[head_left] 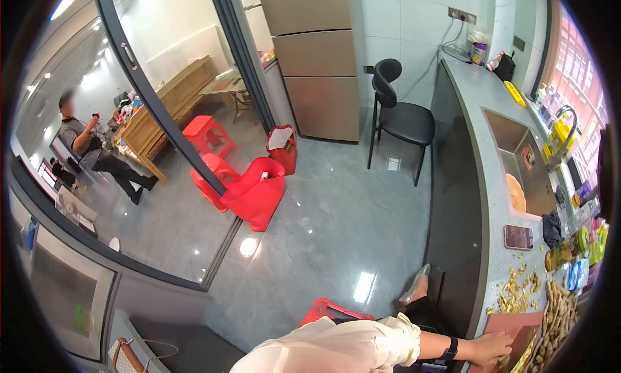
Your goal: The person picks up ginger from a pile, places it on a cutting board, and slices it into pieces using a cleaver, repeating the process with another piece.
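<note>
My left hand [493,349], with a dark band on its wrist, rests on a reddish-brown board [517,322] at the bottom right. Its fingers are curled down, and whatever is under them is too small to make out. A narrow, shiny golden strip, perhaps a blade, lies along the board's right side [527,351]. Beyond the board are scattered yellow-brown slices [515,293]. To their right is a heap of long, knobbly tan pieces [555,320], like roots or pods. My right hand is out of view.
A phone [518,238], a jar [561,253] and a sink [501,124] are farther along the counter [475,98]. A black chair [405,122] stands near the fridge [321,108]. Red stools [210,135] and a red bag [257,195] are by the sliding door; a person [90,143] stands beyond.
</note>
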`<state>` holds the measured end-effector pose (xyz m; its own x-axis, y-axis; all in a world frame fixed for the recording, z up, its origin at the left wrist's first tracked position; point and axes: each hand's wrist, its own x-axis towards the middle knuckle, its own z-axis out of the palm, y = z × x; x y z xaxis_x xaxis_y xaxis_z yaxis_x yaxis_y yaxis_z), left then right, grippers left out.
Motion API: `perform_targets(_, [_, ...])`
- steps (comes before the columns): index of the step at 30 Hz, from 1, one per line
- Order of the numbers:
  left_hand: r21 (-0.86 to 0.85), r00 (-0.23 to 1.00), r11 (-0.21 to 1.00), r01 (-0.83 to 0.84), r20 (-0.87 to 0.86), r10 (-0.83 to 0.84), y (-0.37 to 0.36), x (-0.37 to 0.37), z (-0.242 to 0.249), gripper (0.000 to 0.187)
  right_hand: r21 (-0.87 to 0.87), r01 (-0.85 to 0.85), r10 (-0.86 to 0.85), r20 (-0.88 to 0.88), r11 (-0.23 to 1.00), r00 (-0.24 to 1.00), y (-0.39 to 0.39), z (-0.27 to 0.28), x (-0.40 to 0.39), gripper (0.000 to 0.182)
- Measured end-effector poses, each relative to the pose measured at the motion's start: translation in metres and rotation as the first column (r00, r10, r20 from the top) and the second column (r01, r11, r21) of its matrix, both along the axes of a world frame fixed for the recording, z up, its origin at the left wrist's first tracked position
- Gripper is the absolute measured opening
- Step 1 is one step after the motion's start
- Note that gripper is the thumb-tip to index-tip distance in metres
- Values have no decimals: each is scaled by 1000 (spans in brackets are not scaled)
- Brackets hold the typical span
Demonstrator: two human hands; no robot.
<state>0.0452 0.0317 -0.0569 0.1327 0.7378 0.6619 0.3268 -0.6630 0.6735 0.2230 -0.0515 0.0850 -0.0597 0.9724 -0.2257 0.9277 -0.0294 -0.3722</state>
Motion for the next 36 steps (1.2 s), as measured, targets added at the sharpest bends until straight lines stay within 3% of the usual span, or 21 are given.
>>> perform_targets(7, [-28,1000,1000,11,-23,-12,-12,-10,11,22,42,-100,94,124,994,988,4,-31,30,66])
perform_targets(9, [-37,998,999,31,-48,-32,-12,-16,16,24,-14,48,-47,67,999,997,-14,-12,11,61])
perform_targets(15, [-33,999,998,48,-1,-48,-22,-29,32,22,245,-9,24,-59,969,998,-41,-26,14,62])
perform_targets(17, [-83,999,996,26,-25,-29,-25,-33,36,22,299,62,-35,-93,952,995,-51,-33,9,65])
perform_targets(19, [-80,999,996,36,-34,-39,-25,-37,39,21,206,233,-142,-379,950,915,-61,-17,-13,56])
perform_targets(20, [-101,997,993,55,-51,-60,-25,-40,41,21,-47,379,-330,-597,924,732,-62,-25,-7,41])
perform_targets(21, [-122,994,990,73,-66,-81,-25,-41,44,20,-44,395,-341,-596,918,727,-60,-39,5,41])
perform_targets(23, [-136,993,986,100,-57,-108,-27,-42,48,20,-8,470,-351,-675,882,648,-52,-80,35,63])
perform_targets(24, [-149,993,984,103,-48,-111,-26,-42,47,20,103,492,-258,-749,864,610,-48,-112,46,66])
perform_targets(25, [-163,993,981,103,-40,-111,-26,-43,47,19,104,499,-262,-750,860,607,-48,-117,47,66])
perform_targets(27, [-148,994,985,91,-49,-99,-28,-43,48,19,53,561,-280,-825,826,490,-52,-125,47,65])
perform_targets(36, [-127,999,991,44,-26,-48,-30,-44,50,19,33,516,-231,-868,856,439,-59,-114,38,53])
